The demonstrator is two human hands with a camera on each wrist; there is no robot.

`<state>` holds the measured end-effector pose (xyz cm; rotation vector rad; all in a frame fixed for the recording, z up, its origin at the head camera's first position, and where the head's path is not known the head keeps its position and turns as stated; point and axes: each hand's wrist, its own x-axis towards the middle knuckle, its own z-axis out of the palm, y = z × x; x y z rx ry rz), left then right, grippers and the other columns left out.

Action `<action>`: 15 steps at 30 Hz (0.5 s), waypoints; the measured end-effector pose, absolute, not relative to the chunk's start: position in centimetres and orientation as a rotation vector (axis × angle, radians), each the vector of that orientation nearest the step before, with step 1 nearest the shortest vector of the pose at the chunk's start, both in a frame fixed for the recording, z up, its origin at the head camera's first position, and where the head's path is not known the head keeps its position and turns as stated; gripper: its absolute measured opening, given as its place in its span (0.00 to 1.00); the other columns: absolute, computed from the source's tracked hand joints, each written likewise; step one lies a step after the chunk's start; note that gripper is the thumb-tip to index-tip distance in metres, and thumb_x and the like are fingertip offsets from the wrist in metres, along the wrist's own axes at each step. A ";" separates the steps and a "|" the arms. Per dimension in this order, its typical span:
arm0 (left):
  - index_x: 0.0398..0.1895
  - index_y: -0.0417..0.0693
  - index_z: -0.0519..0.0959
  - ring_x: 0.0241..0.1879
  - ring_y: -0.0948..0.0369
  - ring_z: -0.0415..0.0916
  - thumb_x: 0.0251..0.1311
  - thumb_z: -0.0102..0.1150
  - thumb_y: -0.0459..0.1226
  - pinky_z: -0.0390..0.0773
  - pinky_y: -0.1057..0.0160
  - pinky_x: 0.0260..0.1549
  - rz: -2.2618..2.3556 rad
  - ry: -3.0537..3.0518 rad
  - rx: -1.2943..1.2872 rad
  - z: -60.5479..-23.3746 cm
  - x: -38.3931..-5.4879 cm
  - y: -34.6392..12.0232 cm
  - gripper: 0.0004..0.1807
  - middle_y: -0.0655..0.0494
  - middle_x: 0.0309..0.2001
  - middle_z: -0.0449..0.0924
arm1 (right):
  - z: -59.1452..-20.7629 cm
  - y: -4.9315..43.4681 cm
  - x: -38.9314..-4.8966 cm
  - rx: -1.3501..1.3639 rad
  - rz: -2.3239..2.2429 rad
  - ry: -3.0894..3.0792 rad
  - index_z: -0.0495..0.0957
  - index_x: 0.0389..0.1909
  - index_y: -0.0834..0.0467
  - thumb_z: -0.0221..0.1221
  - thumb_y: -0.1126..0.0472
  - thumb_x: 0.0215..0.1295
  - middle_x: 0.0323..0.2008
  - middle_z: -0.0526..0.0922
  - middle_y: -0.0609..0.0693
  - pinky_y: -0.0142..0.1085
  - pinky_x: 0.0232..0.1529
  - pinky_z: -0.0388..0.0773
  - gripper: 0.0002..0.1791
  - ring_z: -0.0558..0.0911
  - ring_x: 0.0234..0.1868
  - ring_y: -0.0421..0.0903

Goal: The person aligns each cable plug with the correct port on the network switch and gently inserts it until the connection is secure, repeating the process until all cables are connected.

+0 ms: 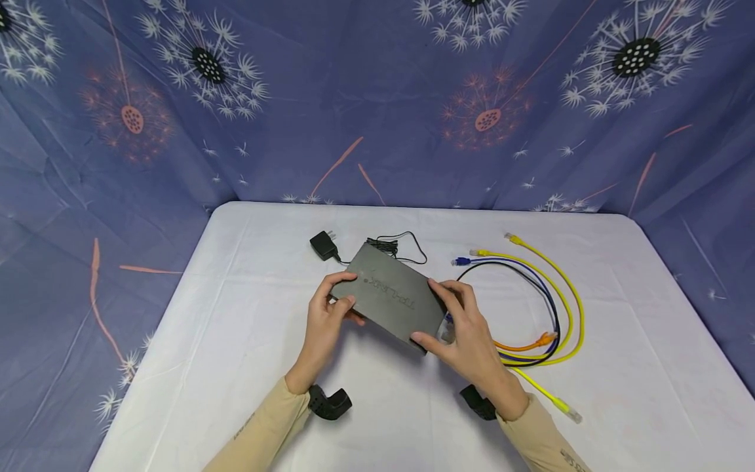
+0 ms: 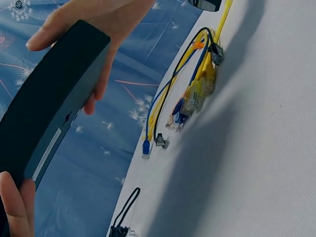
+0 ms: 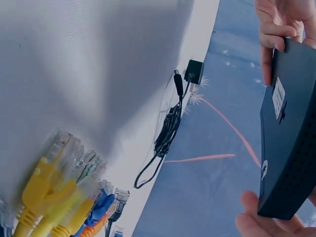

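Observation:
A dark grey TP-LINK network switch point(image 1: 389, 288) is held up above the white table, tilted, its embossed lid facing the head camera. My left hand point(image 1: 330, 318) grips its left end, thumb and fingers at the edge. At the other end, my right hand point(image 1: 468, 334) holds the corners between thumb and fingers. Both wrist views show the underside, where the right wrist view has a white label point(image 3: 279, 98) and a row of vent holes along one side. Behind the switch lies a black power adapter point(image 1: 324, 246) with its bundled cord point(image 1: 383, 246).
Several network cables lie looped on the right of the table: yellow point(image 1: 580, 308), blue point(image 1: 463, 261), black point(image 1: 557, 314) and orange point(image 1: 545, 339). Their clear plugs cluster partly behind my right hand. A blue dandelion-print curtain point(image 1: 377, 98) hangs beyond the table's far edge.

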<state>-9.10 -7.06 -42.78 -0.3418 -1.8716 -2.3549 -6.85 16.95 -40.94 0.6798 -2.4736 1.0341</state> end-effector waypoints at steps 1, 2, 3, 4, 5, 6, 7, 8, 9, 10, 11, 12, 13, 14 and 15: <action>0.57 0.37 0.72 0.19 0.55 0.76 0.62 0.44 0.22 0.80 0.54 0.23 -2.355 -1.870 -0.339 -42.8 -9.1 -7.1 0.20 0.41 0.39 0.67 | -40.9 17.0 -6.8 0.678 1.048 -2.470 0.66 0.67 0.60 0.62 0.39 0.58 0.57 0.65 0.59 0.39 0.47 0.69 0.42 0.71 0.52 0.49; 0.56 0.37 0.72 0.19 0.55 0.76 0.62 0.44 0.23 0.79 0.55 0.23 -2.355 -1.868 -0.340 -42.8 -9.2 -7.1 0.20 0.41 0.39 0.68 | -40.9 17.1 -6.8 0.677 1.065 -2.467 0.67 0.66 0.59 0.63 0.41 0.59 0.57 0.65 0.58 0.39 0.46 0.70 0.40 0.71 0.52 0.48; 0.56 0.37 0.72 0.18 0.55 0.75 0.62 0.44 0.23 0.79 0.55 0.22 -2.356 -1.866 -0.342 -42.7 -9.2 -7.1 0.19 0.41 0.38 0.68 | -40.9 17.2 -6.8 0.677 1.082 -2.460 0.67 0.66 0.59 0.64 0.43 0.59 0.56 0.66 0.58 0.39 0.46 0.70 0.38 0.71 0.51 0.48; 0.56 0.36 0.72 0.18 0.55 0.75 0.62 0.44 0.23 0.79 0.56 0.22 -2.356 -1.865 -0.343 -42.7 -9.2 -7.1 0.19 0.41 0.38 0.68 | -40.9 17.2 -6.9 0.679 1.100 -2.453 0.68 0.65 0.59 0.65 0.46 0.60 0.55 0.66 0.57 0.39 0.45 0.70 0.36 0.71 0.51 0.48; 0.56 0.36 0.72 0.18 0.56 0.75 0.62 0.44 0.23 0.79 0.57 0.22 -2.355 -1.864 -0.345 -42.8 -9.3 -7.2 0.19 0.42 0.38 0.68 | -40.9 17.3 -6.9 0.682 1.114 -2.447 0.69 0.64 0.59 0.65 0.49 0.60 0.55 0.66 0.57 0.39 0.44 0.71 0.34 0.71 0.51 0.48; 0.56 0.36 0.72 0.18 0.56 0.75 0.62 0.44 0.23 0.79 0.57 0.21 -2.356 -1.863 -0.346 -42.8 -9.3 -7.2 0.19 0.42 0.38 0.68 | -40.9 17.3 -6.9 0.687 1.134 -2.442 0.69 0.64 0.59 0.65 0.51 0.60 0.54 0.67 0.57 0.38 0.44 0.71 0.33 0.71 0.51 0.48; 0.55 0.36 0.72 0.17 0.56 0.75 0.62 0.44 0.23 0.79 0.57 0.21 -2.356 -1.864 -0.347 -42.8 -9.3 -7.3 0.19 0.42 0.39 0.68 | -40.9 17.4 -6.9 0.690 1.152 -2.435 0.70 0.63 0.59 0.66 0.54 0.60 0.54 0.67 0.57 0.38 0.43 0.70 0.31 0.71 0.50 0.48; 0.55 0.35 0.72 0.17 0.56 0.75 0.61 0.44 0.23 0.78 0.58 0.20 -2.357 -1.865 -0.348 -42.8 -9.3 -7.3 0.18 0.42 0.40 0.68 | -40.9 17.4 -6.9 0.691 1.174 -2.427 0.71 0.62 0.59 0.66 0.57 0.59 0.54 0.67 0.56 0.37 0.44 0.70 0.29 0.71 0.50 0.48; 0.55 0.35 0.72 0.16 0.57 0.74 0.61 0.44 0.23 0.78 0.58 0.20 -2.357 -1.867 -0.346 -42.8 -9.4 -7.4 0.18 0.42 0.40 0.68 | -40.9 17.4 -6.9 0.689 1.198 -2.421 0.72 0.61 0.58 0.66 0.61 0.59 0.53 0.68 0.55 0.36 0.44 0.69 0.28 0.71 0.50 0.48; 0.55 0.35 0.72 0.16 0.57 0.74 0.61 0.44 0.22 0.78 0.59 0.19 -2.360 -1.867 -0.345 -42.8 -9.4 -7.4 0.19 0.42 0.41 0.68 | -40.8 17.4 -6.9 0.688 1.223 -2.413 0.73 0.60 0.58 0.66 0.63 0.58 0.53 0.68 0.55 0.35 0.45 0.69 0.27 0.71 0.50 0.48; 0.54 0.35 0.72 0.15 0.58 0.74 0.61 0.44 0.22 0.77 0.59 0.19 -2.359 -1.870 -0.344 -42.9 -9.4 -7.5 0.19 0.43 0.42 0.67 | -40.8 17.4 -6.9 0.682 1.249 -2.408 0.74 0.59 0.58 0.65 0.66 0.58 0.53 0.69 0.54 0.34 0.45 0.68 0.27 0.72 0.49 0.48; 0.54 0.35 0.72 0.15 0.58 0.73 0.61 0.43 0.22 0.77 0.60 0.19 -2.364 -1.870 -0.344 -42.9 -9.4 -7.5 0.19 0.43 0.43 0.67 | -40.8 17.4 -6.9 0.675 1.275 -2.403 0.74 0.59 0.57 0.65 0.68 0.57 0.53 0.69 0.53 0.33 0.46 0.68 0.26 0.73 0.50 0.48; 0.54 0.35 0.72 0.15 0.59 0.73 0.60 0.43 0.22 0.77 0.60 0.18 -2.368 -1.868 -0.345 -42.8 -9.4 -7.6 0.19 0.43 0.43 0.67 | -40.7 17.5 -6.9 0.665 1.302 -2.400 0.75 0.58 0.57 0.65 0.70 0.57 0.53 0.70 0.52 0.33 0.46 0.69 0.26 0.73 0.50 0.48; 0.54 0.35 0.72 0.15 0.59 0.73 0.60 0.42 0.21 0.76 0.61 0.17 -2.373 -1.865 -0.344 -42.8 -9.4 -7.6 0.19 0.43 0.43 0.67 | -40.6 17.5 -6.8 0.653 1.340 -2.403 0.75 0.57 0.57 0.64 0.72 0.56 0.53 0.70 0.52 0.32 0.47 0.69 0.26 0.74 0.51 0.49; 0.54 0.35 0.72 0.15 0.60 0.72 0.60 0.42 0.21 0.76 0.61 0.17 -2.376 -1.864 -0.344 -42.7 -9.4 -7.6 0.19 0.43 0.43 0.68 | -40.2 17.4 -6.7 0.641 1.386 -2.415 0.75 0.57 0.58 0.63 0.74 0.57 0.53 0.71 0.53 0.31 0.48 0.70 0.25 0.74 0.51 0.51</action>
